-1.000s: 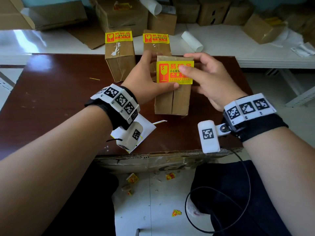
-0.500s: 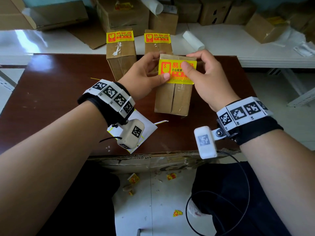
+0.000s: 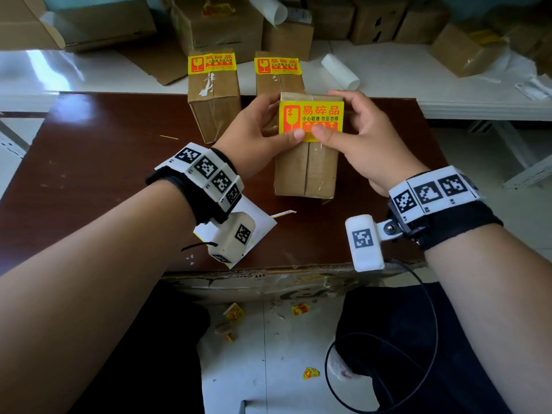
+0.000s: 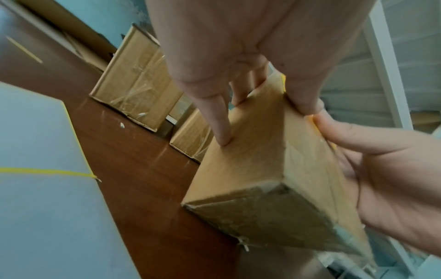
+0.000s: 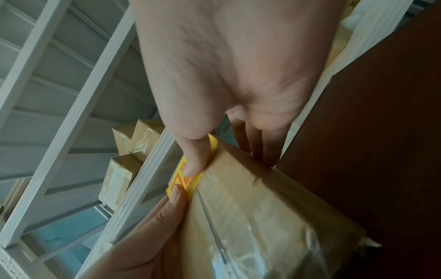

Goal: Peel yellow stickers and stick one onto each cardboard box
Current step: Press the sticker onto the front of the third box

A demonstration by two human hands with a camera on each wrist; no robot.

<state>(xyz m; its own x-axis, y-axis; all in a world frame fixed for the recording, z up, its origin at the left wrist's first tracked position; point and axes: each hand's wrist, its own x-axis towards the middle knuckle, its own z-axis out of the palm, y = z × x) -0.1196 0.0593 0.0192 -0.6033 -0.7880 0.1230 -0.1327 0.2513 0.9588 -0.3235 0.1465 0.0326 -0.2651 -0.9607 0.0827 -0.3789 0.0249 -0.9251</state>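
Head view: the cardboard box (image 3: 306,162) stands upright on the brown table (image 3: 89,180), a bit in from the near edge and right of the middle. Its yellow sticker (image 3: 310,118) sits on the upper front face. Left hand (image 3: 257,138) and right hand (image 3: 367,138) wrap the box from each side, both thumbs pressing the sticker's bottom edge, tips nearly touching. Two more stickered boxes (image 3: 213,94) stand by the far edge, and a white backing sheet (image 3: 263,225) lies near the front edge under the left wrist.

Left wrist view: fingers spread along the box's side, thumb curled over the front corner — the right hand cups the other side.

Right wrist view: the right thumb pins the sticker flat, fingers curled behind the box, the left thumb just below it.
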